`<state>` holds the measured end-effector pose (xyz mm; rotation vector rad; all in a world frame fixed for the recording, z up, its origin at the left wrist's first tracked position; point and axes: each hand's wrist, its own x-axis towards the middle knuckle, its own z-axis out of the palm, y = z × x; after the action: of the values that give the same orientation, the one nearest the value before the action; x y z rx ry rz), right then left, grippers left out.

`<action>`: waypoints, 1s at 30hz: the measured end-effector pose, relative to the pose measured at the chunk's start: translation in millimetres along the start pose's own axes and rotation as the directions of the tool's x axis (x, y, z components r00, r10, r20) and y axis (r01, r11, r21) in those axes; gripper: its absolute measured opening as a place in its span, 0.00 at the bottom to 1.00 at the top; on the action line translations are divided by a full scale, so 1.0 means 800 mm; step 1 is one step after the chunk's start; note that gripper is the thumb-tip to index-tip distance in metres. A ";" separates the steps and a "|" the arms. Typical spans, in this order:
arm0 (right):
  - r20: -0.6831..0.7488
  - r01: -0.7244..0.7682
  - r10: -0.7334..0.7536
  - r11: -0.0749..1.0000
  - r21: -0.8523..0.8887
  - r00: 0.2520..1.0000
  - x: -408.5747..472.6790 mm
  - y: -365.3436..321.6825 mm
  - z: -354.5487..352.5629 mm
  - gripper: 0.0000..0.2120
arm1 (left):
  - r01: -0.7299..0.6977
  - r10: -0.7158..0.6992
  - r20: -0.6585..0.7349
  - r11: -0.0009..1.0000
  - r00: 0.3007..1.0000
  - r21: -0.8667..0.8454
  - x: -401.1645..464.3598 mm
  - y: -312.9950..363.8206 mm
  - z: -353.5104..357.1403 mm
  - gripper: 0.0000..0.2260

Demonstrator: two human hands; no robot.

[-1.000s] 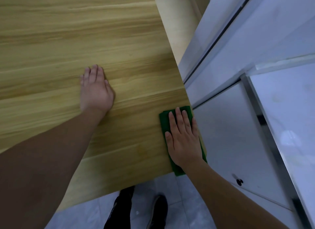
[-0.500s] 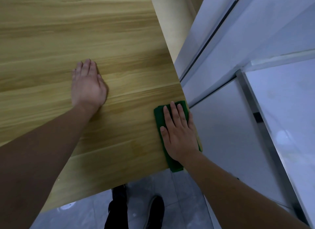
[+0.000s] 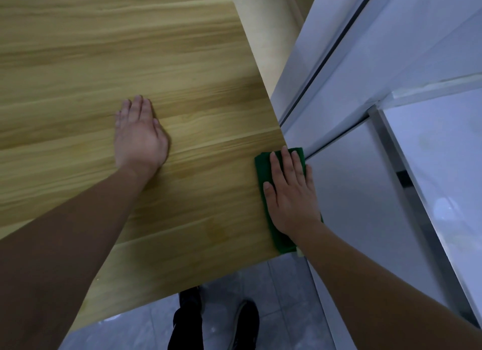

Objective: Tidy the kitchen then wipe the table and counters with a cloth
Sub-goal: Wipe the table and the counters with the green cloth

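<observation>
A green cloth [image 3: 264,167] lies flat on the wooden table [image 3: 104,50] at its near right corner, along the right edge. My right hand [image 3: 289,193] presses flat on the cloth with straight fingers, covering most of it. My left hand [image 3: 139,136] rests palm down on the bare tabletop, well to the left of the cloth, fingers straight and together.
White cabinet fronts [image 3: 365,193] stand right against the table's right edge, with a pale glossy countertop [image 3: 448,167] beyond them. Grey floor tiles [image 3: 281,297] and my dark shoes [image 3: 245,321] show below the table's near edge.
My right hand has slid the cloth a little farther along the table's right edge. My left hand stays flat on the tabletop.
</observation>
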<state>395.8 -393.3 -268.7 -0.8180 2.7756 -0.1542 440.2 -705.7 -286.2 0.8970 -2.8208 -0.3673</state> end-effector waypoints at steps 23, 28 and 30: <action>0.000 0.113 -0.113 0.993 -0.016 0.994 -0.032 -0.090 0.030 0.29 | 0.048 -0.048 0.030 0.999 0.998 0.007 0.000 0.005 -0.004 0.23; 0.013 0.113 -0.113 0.993 -0.023 0.994 -0.027 -0.091 0.029 0.29 | 0.047 -0.047 0.030 0.999 0.998 0.006 0.001 0.007 -0.004 0.23; 0.022 0.117 -0.117 0.993 -0.015 0.993 -0.016 -0.093 0.026 0.29 | 0.047 -0.047 0.030 0.999 0.998 0.010 0.001 0.007 -0.005 0.23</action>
<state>450.6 -449.6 -273.6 -0.9812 2.7134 -0.1438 437.1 -702.2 -280.6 0.9694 -2.8348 -0.3778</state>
